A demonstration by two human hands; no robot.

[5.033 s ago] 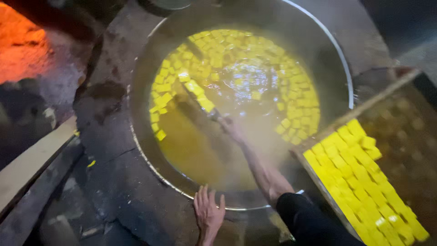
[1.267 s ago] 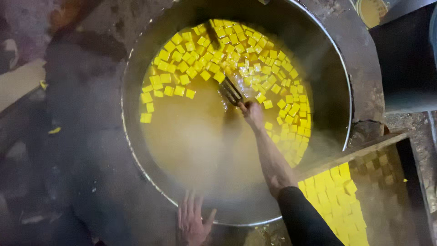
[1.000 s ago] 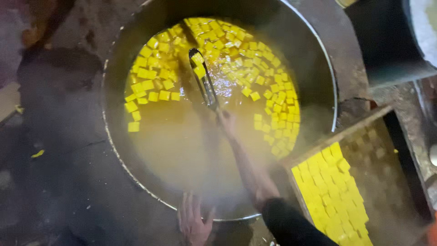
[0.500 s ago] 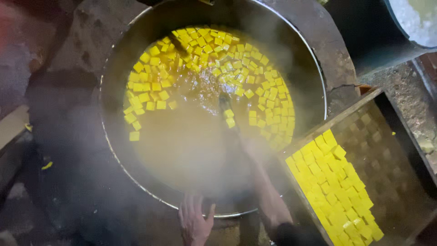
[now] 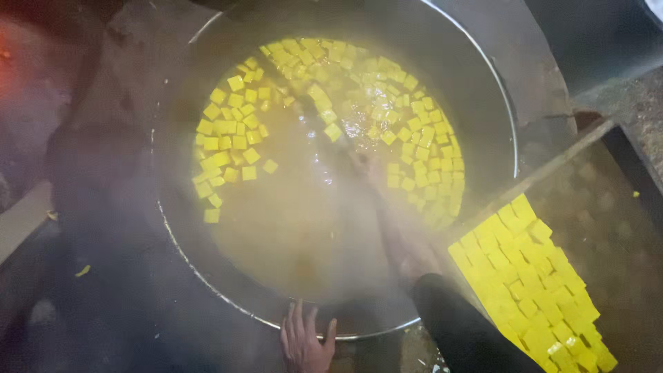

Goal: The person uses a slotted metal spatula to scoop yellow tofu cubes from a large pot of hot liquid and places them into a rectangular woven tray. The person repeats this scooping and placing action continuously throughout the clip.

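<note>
A very large round metal pot [image 5: 494, 83] holds steaming yellow-brown liquid with several yellow cubes [image 5: 235, 141] floating along its far and side edges. My left hand [image 5: 304, 340] lies flat with spread fingers on the pot's near rim. My right arm, in a dark sleeve, reaches over the liquid, and my right hand [image 5: 362, 166] is blurred by steam near the middle of the pot. It grips a long dark stirring tool [image 5: 321, 121] whose end dips among the cubes.
A wooden tray [image 5: 552, 166] leans at the pot's right side, carrying several yellow cubes [image 5: 535, 276] in rows. Dark, stained stone surrounds the pot. A pale plank [image 5: 21, 221] lies at the left edge. Thick steam hides detail over the liquid.
The view has shifted and steam has thickened over my right arm. My right hand and the tool have swept through the cubes in the far half of the pot. My left hand has stayed on the rim.
</note>
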